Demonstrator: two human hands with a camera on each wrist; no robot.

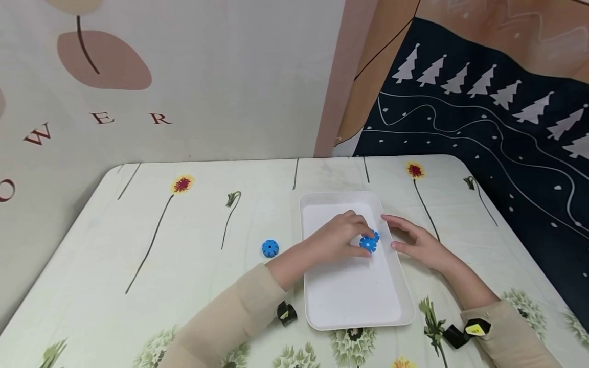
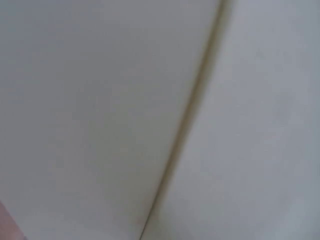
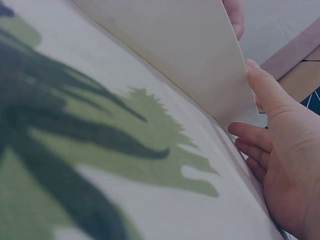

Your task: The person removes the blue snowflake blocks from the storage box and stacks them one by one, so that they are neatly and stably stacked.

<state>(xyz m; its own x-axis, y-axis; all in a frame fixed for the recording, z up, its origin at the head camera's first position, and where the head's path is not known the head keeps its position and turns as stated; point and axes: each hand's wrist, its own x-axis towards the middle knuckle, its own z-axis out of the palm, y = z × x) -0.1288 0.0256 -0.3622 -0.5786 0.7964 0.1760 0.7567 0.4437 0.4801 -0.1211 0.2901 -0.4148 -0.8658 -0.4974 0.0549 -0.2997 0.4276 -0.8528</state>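
Observation:
A white tray [image 1: 354, 296] lies on the table, and the left hand [image 1: 338, 237] reaches over it from the left. Between its thumb and fingers are blue notched discs [image 1: 368, 245], two of them overlapping, partly covered by the fingertips. At the tray's right rim is the right hand [image 1: 416, 245], its fingers and thumb extended and holding nothing. In the right wrist view, the thumb of the right hand [image 3: 290, 155] is against the tray's outer wall [image 3: 185, 55]. Another blue notched disc [image 1: 270, 248] lies left of the tray. The left wrist view shows mostly blurred pale surfaces.
A flower-printed cloth [image 1: 207, 286] covers the table. Behind it hangs a pale printed curtain [image 1: 239, 76], with a dark tree-patterned cloth [image 1: 460, 112] at the right. Black straps [image 1: 287, 313] are at both sleeves.

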